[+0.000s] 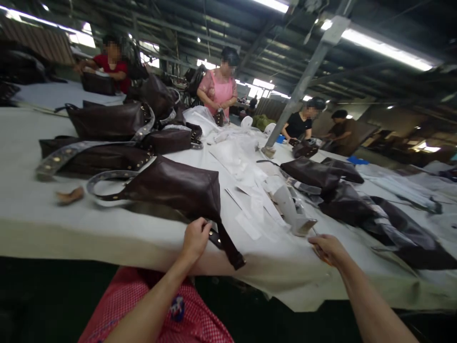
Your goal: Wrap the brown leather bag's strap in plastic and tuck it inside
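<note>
Brown leather bag [178, 188] lies flat on the cloth-covered table [53, 224], close to the near edge, roughly at mid-length. Its dark strap [228, 247] runs off the bag's right corner down to the near edge. Left hand [194, 238] is clenched on that strap just where it leaves the bag, thumb on top. Right hand [328, 247] rests at the near edge further right, well apart from the bag, fingers curled over a small orange object [323, 259]; cannot tell what it is. White paper pieces [250, 209] lie between the two hands, toward mid-table. More brown bags [107, 121] are stacked toward the far left; dark bags [342, 200] lie on the right. A person in pink [219, 88] stands at the far edge.
</note>
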Tool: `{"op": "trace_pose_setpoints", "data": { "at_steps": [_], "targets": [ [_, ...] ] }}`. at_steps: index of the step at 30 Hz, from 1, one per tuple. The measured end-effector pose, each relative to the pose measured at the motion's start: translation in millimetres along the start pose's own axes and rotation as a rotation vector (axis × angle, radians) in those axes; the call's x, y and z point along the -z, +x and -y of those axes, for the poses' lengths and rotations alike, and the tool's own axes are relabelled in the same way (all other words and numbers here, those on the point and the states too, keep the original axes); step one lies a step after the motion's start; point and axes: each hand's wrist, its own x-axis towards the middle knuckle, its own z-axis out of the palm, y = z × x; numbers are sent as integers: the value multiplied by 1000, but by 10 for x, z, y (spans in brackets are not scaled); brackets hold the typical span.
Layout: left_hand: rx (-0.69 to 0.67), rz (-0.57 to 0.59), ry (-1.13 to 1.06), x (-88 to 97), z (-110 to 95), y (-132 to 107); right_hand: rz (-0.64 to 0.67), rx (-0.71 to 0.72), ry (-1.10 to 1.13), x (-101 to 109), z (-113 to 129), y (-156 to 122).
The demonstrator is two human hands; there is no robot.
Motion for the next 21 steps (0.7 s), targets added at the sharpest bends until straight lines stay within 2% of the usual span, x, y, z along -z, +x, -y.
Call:
{"op": "trace_pose_setpoints", "data": {
  "at_steps": [2,4,7,9,11,15,21],
  "targets": [
    [-18,5,11,9,1,-24,160,39,142,-126,260,-253],
    [-44,4,42,13,-3,-50,435,162,443,-294,667,-554],
    [-101,-11,185,11,0,-89,677,280,513,-621,1349,-977],
    [-150,-15,312,13,18,-117,749,331,525,-873,1671,-1152],
    [-193,-7,406,18,45,-146,741,368,496,-1113,1825,-1208],
    [-268,7,505,26,110,-178,669,502,383,-1415,1838,-1117],
    [-330,-8,549,8,179,-194,464,733,-36,-1434,1916,-1149]
  ]
}}
